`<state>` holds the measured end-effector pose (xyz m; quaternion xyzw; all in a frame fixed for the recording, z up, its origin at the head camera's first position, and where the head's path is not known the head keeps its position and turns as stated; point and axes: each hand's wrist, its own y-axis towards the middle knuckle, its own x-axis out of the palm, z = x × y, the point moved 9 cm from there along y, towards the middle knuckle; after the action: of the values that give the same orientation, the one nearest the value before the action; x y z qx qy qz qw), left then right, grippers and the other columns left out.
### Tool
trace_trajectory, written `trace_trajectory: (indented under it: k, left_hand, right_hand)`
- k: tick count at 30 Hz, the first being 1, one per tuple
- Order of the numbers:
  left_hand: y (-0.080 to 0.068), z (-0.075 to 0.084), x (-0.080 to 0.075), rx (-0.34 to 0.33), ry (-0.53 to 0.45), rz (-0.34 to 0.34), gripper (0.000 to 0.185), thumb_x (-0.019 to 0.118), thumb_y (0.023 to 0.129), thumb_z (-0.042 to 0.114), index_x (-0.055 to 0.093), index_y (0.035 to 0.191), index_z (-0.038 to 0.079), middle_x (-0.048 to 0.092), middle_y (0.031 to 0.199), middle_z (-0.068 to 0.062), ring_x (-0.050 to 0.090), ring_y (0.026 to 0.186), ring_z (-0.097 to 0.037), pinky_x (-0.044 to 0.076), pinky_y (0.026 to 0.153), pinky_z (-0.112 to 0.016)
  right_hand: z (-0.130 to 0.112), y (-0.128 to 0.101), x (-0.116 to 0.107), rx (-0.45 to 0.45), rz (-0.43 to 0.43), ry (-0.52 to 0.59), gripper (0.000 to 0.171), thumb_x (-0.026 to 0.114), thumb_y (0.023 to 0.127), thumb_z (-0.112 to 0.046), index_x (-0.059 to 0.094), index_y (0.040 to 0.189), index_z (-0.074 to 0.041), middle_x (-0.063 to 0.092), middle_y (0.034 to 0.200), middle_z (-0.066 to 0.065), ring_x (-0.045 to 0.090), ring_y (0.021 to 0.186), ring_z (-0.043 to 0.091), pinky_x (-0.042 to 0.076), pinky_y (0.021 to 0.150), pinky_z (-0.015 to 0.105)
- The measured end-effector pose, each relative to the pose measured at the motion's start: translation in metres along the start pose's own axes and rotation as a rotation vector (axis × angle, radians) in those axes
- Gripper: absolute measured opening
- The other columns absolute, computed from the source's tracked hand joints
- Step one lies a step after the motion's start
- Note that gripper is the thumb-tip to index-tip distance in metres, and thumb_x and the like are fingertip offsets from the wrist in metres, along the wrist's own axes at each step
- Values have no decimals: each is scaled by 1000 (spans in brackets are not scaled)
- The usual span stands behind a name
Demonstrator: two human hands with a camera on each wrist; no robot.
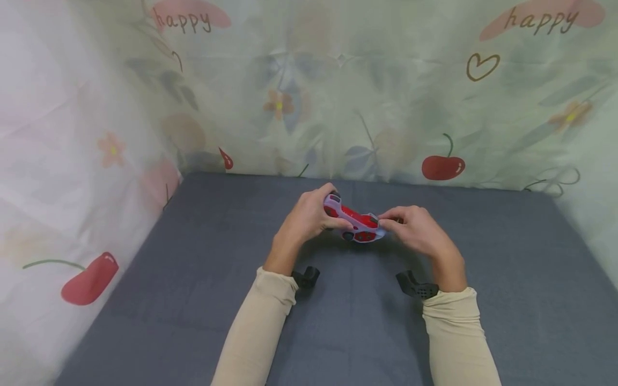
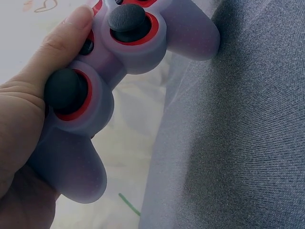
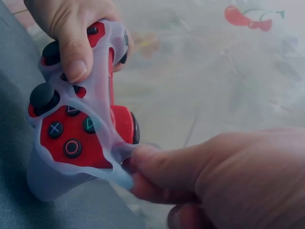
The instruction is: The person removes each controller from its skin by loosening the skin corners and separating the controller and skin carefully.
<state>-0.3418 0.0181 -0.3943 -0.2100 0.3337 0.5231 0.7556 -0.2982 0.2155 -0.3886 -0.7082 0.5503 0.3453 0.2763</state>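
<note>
Here, at the far left of the head view, a cherry-printed curtain (image 1: 82,177) hangs along the edge of the grey table (image 1: 193,300), with one red cherry at about eight o'clock from the hands. The curtain runs on behind the table's far edge, printed with flowers, a heart and the word "happy".

Moving right, the left hand (image 1: 309,217) grips the left end of a red game controller (image 1: 357,221), its fingers curled round that grip and its thumb laid over the face. In the left wrist view the same hand (image 2: 28,124) wraps the lilac-covered handle, the thumb tip just beside a black thumbstick (image 2: 126,19). A second thumbstick (image 2: 64,90) sits close to the palm.

The controller is held above the table's middle, toward the far edge, between the two hands. It wears a translucent lilac silicone cover (image 3: 102,105), part of which is stretched away from the red shell.

At three o'clock from the controller, the right hand (image 1: 417,230) pinches the cover's edge between thumb and fingers; the right wrist view shows that pinch (image 3: 143,167) at the lower right corner of the shell, with the cross, circle and triangle buttons (image 3: 71,131) exposed.

Cream sleeves (image 1: 263,321) cover both forearms, each bearing a black wrist mount (image 1: 417,287).
</note>
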Motion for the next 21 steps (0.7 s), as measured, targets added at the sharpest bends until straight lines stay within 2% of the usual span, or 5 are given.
trace_trajectory:
  k: [8, 14, 21]
  left_hand:
    - [0, 3, -1, 40, 12, -13, 66, 90, 72, 45, 57, 124, 20, 65, 102, 4, 62, 88, -16, 55, 70, -29]
    - [-1, 6, -2, 70, 39, -29, 62, 90, 72, 48, 57, 118, 23, 67, 98, 4, 62, 85, -15, 53, 68, -29]
    - [2, 8, 2, 107, 49, -29, 57, 91, 74, 46, 57, 114, 23, 67, 99, 5, 62, 87, -14, 54, 71, -28]
  right_hand:
    - [-3, 0, -1, -52, 49, -21, 16, 67, 98, -19, 74, 102, -6, 70, 90, 8, 57, 78, 20, 49, 71, 32]
    - [2, 3, 2, -29, 51, 17, 15, 64, 97, -19, 71, 100, -6, 62, 83, 7, 54, 74, 19, 47, 66, 31]
    - [12, 4, 1, -22, 134, 50, 14, 63, 97, -18, 71, 100, -6, 64, 84, 8, 53, 72, 19, 46, 65, 30]
